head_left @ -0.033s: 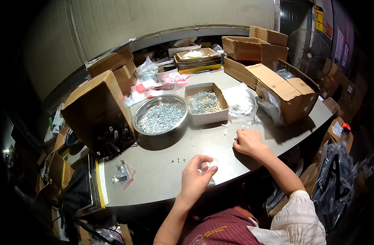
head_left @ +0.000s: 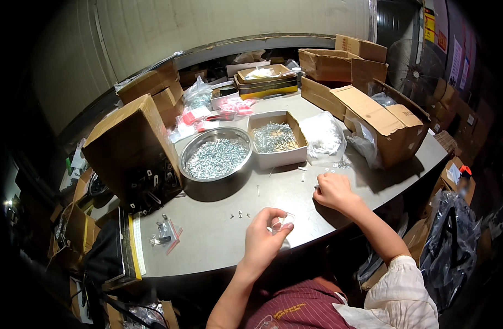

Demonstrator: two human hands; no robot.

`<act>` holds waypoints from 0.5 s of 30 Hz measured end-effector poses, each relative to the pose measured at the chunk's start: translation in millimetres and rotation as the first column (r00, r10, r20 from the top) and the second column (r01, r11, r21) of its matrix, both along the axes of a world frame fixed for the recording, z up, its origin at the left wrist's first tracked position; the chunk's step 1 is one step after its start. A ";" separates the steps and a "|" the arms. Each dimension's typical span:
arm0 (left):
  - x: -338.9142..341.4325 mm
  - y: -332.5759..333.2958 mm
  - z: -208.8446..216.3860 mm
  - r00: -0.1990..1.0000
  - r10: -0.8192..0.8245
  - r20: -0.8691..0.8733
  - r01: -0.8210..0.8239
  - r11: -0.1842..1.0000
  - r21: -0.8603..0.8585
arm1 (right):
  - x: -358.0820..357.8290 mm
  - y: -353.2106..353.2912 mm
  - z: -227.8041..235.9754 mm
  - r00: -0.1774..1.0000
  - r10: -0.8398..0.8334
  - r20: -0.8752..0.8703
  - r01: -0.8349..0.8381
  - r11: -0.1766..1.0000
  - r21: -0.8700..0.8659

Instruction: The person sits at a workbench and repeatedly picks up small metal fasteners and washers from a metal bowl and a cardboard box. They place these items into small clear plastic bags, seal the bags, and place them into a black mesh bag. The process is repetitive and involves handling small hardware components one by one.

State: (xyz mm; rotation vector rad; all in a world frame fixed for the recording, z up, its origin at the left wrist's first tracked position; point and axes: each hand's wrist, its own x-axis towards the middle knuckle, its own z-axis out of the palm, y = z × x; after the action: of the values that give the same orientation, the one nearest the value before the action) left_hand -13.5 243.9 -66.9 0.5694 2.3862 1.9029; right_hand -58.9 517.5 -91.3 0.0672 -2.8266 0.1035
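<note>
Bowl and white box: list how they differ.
The bowl is round and metallic; the white box is rectangular with flat walls.
The bowl holds short silvery pieces; the white box holds longer, thinner ones.
Both are open-topped and stand on the table.

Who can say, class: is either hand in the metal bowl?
No: the left hand and right hand are both outside the metal bowl.

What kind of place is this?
It looks like a small workshop or packing room, maybe. A metal bowl is full of little metal bits, and big cardboard boxes stand on the table.
</note>
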 end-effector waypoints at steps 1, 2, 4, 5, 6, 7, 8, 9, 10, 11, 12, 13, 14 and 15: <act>0.1 2.0 1.9 1.000 -0.011 0.006 0.011 1.000 -0.006 | 1.1 1.0 2.8 0.999 0.023 0.037 -0.024 1.000 0.018; 0.5 2.7 2.7 1.000 -0.018 0.013 0.018 1.000 -0.013 | 2.4 -0.4 7.0 0.996 0.049 0.075 -0.052 0.998 0.035; 0.3 4.0 0.0 1.000 -0.027 -0.002 0.027 1.000 -0.016 | 12.2 -4.2 18.3 0.965 0.263 -0.017 -0.261 0.945 -0.199; -1.1 4.6 -1.7 1.000 -0.029 -0.010 0.029 0.999 -0.016 | 17.6 -7.1 26.5 0.930 0.358 -0.080 -0.365 0.880 -0.303; -1.7 5.7 -3.4 1.000 -0.029 -0.013 0.028 0.999 -0.014 | 25.3 -13.5 37.1 0.860 0.463 -0.213 -0.508 0.810 -0.293; -2.5 6.8 -4.9 0.999 -0.029 -0.016 0.029 1.000 -0.012 | 32.4 -24.1 49.1 0.763 0.550 -0.340 -0.638 0.723 -0.263; -1.9 9.6 -5.6 0.999 -0.037 -0.019 0.036 0.999 -0.011 | 39.1 -31.1 55.6 0.646 0.611 -0.458 -0.747 0.629 -0.215; -0.8 11.7 -3.8 0.999 -0.044 -0.013 0.043 0.999 -0.020 | 44.2 -35.2 54.5 0.621 0.626 -0.472 -0.765 0.616 -0.188; 0.5 13.4 -0.4 0.999 -0.051 -0.007 0.051 0.998 -0.028 | 48.0 -39.4 59.1 0.600 0.661 -0.451 -0.781 0.607 -0.149; 0.5 15.6 2.3 0.998 -0.061 -0.005 0.061 0.998 -0.035 | 48.7 -43.2 58.3 0.589 0.672 -0.449 -0.789 0.599 -0.138; 0.6 17.2 2.3 0.998 -0.066 0.004 0.066 0.998 -0.024 | 49.9 -45.3 57.1 0.578 0.684 -0.446 -0.797 0.591 -0.128; 1.1 18.0 1.7 0.997 -0.070 0.013 0.070 0.997 -0.014 | 51.6 -43.8 58.1 0.584 0.692 -0.424 -0.799 0.582 -0.151; 1.8 16.8 0.9 0.998 -0.065 0.023 0.066 0.998 -0.002 | 50.5 -39.1 56.7 0.623 0.651 -0.432 -0.772 0.600 -0.210; 1.2 16.5 -0.7 0.997 -0.070 0.022 0.070 0.998 -0.007 | 48.9 -28.9 54.4 0.663 0.609 -0.436 -0.741 0.617 -0.264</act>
State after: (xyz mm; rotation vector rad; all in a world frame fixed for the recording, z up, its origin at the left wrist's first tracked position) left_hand -12.3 260.4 -67.6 0.6200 2.3266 1.8614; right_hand -10.0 488.5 -36.9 0.9883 -2.2353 0.8041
